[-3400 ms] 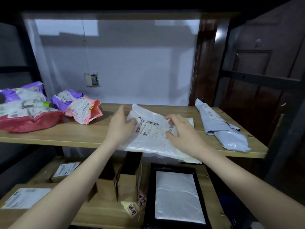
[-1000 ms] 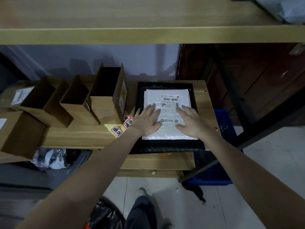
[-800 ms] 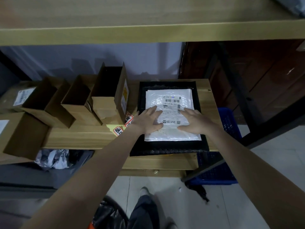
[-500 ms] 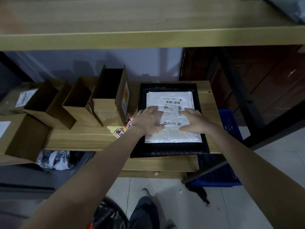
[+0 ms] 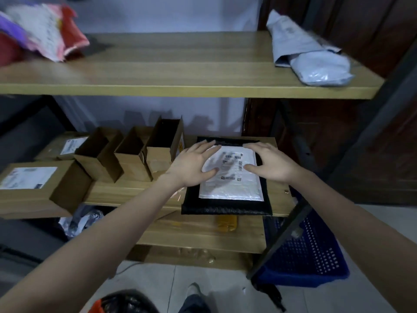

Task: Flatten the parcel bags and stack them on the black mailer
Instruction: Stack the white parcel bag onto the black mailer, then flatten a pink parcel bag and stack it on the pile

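White parcel bag (image 5: pixel 230 177) | flat on black mailer (image 5: pixel 225 208), lower shelf's right end | long axis front-to-back | left hand (image 5: pixel 194 164), right hand (image 5: pixel 269 162) spread open flanking it, gripping nothing

We see a dim, bluish picture. Motion blur smears the pink and purple bags (image 5: pixel 42 30) at the far left of the upper shelf (image 5: pixel 180 73). Beneath that shelf, shadow deepens leftward. At its right end, straight frame lines bow from wide-angle distortion.
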`<action>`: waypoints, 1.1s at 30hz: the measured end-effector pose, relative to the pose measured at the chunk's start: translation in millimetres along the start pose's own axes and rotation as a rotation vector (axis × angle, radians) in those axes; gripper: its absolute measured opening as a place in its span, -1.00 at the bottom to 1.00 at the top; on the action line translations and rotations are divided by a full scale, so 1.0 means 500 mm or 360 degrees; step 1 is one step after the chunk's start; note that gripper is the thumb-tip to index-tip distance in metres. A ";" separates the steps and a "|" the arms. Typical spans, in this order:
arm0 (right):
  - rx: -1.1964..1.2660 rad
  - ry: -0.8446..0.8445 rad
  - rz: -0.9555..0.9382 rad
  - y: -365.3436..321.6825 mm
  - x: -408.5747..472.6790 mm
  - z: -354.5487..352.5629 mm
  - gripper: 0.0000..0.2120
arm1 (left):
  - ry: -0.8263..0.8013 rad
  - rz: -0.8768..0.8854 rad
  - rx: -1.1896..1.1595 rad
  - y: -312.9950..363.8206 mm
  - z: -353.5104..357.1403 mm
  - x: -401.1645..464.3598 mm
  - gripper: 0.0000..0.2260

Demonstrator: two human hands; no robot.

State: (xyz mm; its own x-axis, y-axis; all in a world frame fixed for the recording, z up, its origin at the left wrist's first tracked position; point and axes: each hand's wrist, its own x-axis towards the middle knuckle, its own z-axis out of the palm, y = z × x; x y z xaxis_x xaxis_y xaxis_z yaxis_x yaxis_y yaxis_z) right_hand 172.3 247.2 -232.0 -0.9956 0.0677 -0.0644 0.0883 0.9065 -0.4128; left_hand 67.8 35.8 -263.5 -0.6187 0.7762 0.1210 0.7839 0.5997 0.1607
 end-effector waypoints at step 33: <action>0.0216 0.0734 -0.0813 -0.432 0.018 -0.306 -0.72 | 0.1153 -0.0286 -0.0111 -0.159 -0.503 -0.220 -0.46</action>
State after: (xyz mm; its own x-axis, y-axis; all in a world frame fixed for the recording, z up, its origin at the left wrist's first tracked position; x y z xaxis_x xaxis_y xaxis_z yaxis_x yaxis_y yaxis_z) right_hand 139.7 115.7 -4.1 -0.8222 -0.1561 0.5474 -0.4212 0.8137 -0.4006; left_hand 60.4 -146.3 -43.2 -0.6352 0.3309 0.6979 0.6775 0.6725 0.2977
